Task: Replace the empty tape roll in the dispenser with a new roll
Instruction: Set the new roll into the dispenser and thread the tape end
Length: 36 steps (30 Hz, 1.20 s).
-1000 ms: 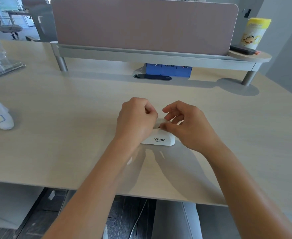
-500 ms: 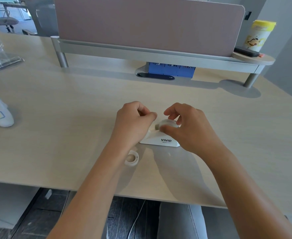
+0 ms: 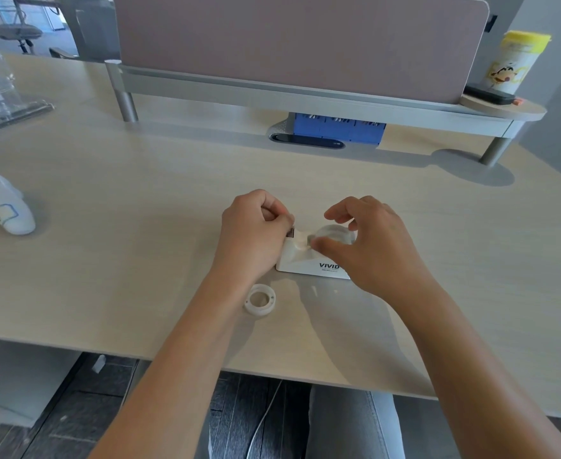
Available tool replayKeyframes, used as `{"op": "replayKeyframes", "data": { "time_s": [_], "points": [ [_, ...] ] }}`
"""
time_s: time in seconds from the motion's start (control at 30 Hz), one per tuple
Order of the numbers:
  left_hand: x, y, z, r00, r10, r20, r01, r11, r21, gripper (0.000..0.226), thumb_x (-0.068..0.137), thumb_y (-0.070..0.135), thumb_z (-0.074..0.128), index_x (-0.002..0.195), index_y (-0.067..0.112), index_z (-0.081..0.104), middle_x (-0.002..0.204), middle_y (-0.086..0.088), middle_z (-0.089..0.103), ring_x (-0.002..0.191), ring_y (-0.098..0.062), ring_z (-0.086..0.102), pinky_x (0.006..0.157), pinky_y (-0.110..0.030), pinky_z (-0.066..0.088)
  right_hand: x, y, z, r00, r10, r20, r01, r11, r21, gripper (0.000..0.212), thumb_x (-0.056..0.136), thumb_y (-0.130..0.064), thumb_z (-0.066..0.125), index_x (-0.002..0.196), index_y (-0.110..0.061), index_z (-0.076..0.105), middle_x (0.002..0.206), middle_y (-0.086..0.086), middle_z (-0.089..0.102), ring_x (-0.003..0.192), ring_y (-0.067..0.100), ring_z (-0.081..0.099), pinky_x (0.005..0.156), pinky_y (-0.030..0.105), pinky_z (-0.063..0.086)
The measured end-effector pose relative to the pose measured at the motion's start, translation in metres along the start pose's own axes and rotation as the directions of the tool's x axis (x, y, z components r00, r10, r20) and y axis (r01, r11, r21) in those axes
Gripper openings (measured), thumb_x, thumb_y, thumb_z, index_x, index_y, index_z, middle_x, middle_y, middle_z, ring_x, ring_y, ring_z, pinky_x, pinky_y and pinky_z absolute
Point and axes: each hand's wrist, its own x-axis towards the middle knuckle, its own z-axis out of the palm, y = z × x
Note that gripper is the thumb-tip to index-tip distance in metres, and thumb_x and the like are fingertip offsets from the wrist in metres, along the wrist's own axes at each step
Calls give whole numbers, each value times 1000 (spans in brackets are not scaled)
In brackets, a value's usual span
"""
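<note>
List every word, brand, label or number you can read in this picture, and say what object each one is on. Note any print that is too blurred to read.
"VIVID": bold dark letters on the side of the white tape dispenser; the last letter is partly behind the right hand.
Smaller line under "VIVID": too small to read.
Yellow-lidded canister: a cartoon picture, any print blurred.
Clear plastic stand with red labels: unreadable.
White handheld device: a blue outline mark, no text.

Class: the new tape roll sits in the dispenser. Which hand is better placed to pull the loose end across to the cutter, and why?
Probably the left hand: it is pinched at the cutter end of the dispenser, while the right hand steadies the tape roll.
</note>
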Motion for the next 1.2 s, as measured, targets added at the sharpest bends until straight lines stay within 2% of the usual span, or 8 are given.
{"op": "replayKeyframes", "data": {
  "time_s": [0.17, 0.33, 0.47, 0.6, 0.77, 0.9, 1.1, 1.2],
  "points": [
    [3, -5, 0, 999, -11, 34, 15, 990, -139, 16, 88, 9, 71, 91, 22, 63, 74, -6, 76, 78, -28, 75, 87, -54, 62, -1, 0, 1, 1000, 3, -6, -3, 1000, 0, 44, 82, -46, 81, 120, -27, 69, 113, -7, 64, 110, 20, 57, 81, 30, 42],
    [2, -8, -5, 998, -56, 35, 63, 959, -275, 10, 94, 0, 62, 99, 7, 62, 74, -9, 68, 66, -20, 67, 74, -43, 63, -2, -1, 0, 1000, 21, -4, -21, 1000, 11, 44, 82, -47, 81, 119, -27, 69, 112, -8, 64, 110, 18, 57, 80, 29, 40],
    [3, -11, -10, 996, -92, 6, 88, 924, -371, 12, 98, -2, 56, 95, 9, 58, 86, -12, 58, 66, -17, 66, 68, -41, 67, -3, -3, -1, 999, 38, -4, -38, 999, 5, 43, 83, -47, 80, 119, -27, 69, 111, -8, 65, 111, 19, 57, 80, 30, 41],
    [2, -15, -15, 990, -138, 17, 130, 879, -458, 19, 99, -4, 51, 89, 11, 55, 88, -9, 53, 75, -22, 66, 71, -49, 68, -4, -4, -2, 998, 55, 9, -55, 998, -12, 44, 83, -48, 79, 120, -27, 68, 111, -9, 64, 112, 18, 57, 80, 31, 43],
    [2, -20, -17, 985, -169, 12, 151, 840, -521, 16, 100, -6, 48, 99, 9, 53, 87, -7, 51, 79, -22, 64, 69, -47, 68, -2, -9, 0, 998, 60, -37, -59, 998, 20, 48, 83, -57, 76, 120, -28, 69, 115, -9, 64, 115, 17, 59, 87, 32, 46],
    [-1, -21, -18, 984, -179, 6, 154, 826, -542, 17, 101, -6, 46, 102, 9, 53, 86, -5, 50, 78, -21, 63, 71, -48, 68, 4, -17, 7, 995, 71, -76, -65, 995, 76, 38, 94, -52, 66, 121, -24, 70, 117, -5, 68, 117, 19, 61, 93, 34, 50],
    [-3, -24, -20, 981, -191, 9, 164, 815, -556, 17, 101, -6, 47, 101, 9, 54, 86, -6, 51, 78, -20, 64, 77, -53, 67, 16, -26, 18, 991, 130, 13, -131, 984, 122, 34, 99, -46, 61, 121, -21, 70, 120, -3, 71, 112, 18, 67, 96, 38, 54],
    [-3, -26, -19, 978, -207, 4, 175, 818, -547, 16, 100, -6, 48, 101, 9, 55, 86, -6, 51, 78, -21, 64, 79, -52, 67, 17, -30, 23, 987, 154, 45, -159, 975, 158, 34, 98, -47, 62, 120, -22, 69, 111, -4, 72, 103, 21, 71, 88, 46, 61]
  ]
}}
